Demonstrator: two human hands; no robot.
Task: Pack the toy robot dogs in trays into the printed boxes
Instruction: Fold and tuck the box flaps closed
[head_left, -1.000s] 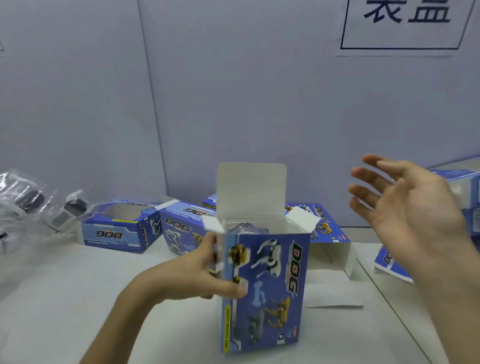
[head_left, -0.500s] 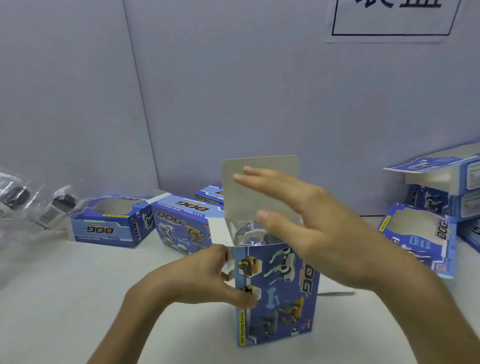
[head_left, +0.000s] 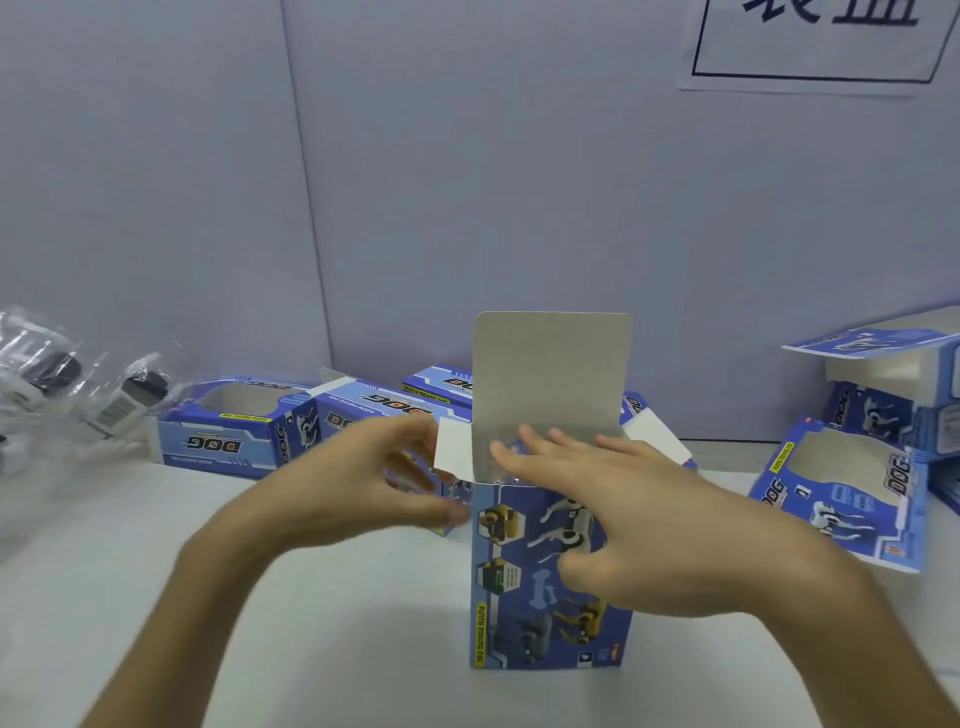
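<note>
A blue printed "DOG" box (head_left: 519, 613) stands upright at the middle of the white table. Its grey lid flap (head_left: 550, 374) points up and both white side flaps stick out. My right hand (head_left: 649, 525) lies over the open top with straight fingers reaching into the opening, and its thumb is against the box's front face. A bit of clear plastic shows inside, under those fingers. My left hand (head_left: 353, 483) hovers at the box's left side with relaxed, blurred fingers. Its fingertips are at the left side flap (head_left: 452, 452) and grip nothing that I can see.
Windowed empty boxes lie on their sides at back left (head_left: 228, 431), behind the upright one (head_left: 363, 410) and at right (head_left: 852, 499), with a stack at far right (head_left: 893, 374). Bagged toy dogs (head_left: 130, 400) lie at the far left. A grey partition wall stands behind.
My right hand swung in from the right and came down onto the box's open top. My left hand let go of the box's left edge and moved up toward the side flap.
</note>
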